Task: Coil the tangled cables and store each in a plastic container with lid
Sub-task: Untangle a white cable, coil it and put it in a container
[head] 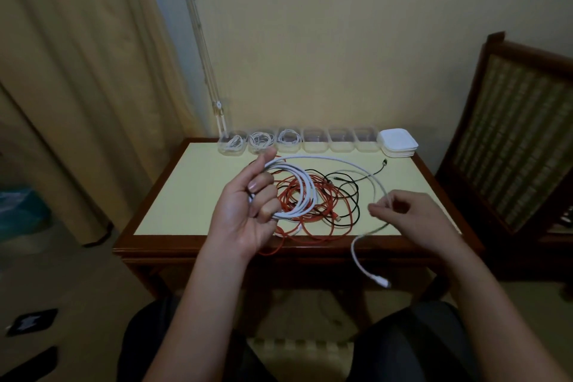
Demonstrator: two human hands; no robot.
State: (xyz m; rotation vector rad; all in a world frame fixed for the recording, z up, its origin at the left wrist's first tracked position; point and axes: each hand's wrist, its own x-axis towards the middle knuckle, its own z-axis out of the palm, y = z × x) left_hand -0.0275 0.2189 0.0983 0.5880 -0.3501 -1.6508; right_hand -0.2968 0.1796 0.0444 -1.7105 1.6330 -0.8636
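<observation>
Dark-trousered knees sit below a wood-framed, pale yellow surface (173, 195) against a cream wall, curtain left, chair (511, 139) right. Left hand (248, 205) grips white cable (297, 186) coils; right hand (412, 214) pinches its tail. Red cable (313, 236) and black cable (350, 192) tangle mid-surface; containers (313, 141) and stacked lids (398, 141) line the far edge.

Glossy dark wood table (297, 246) w/ matt pale top, clear plastic containers (341, 141), smooth white cable (310, 195).
</observation>
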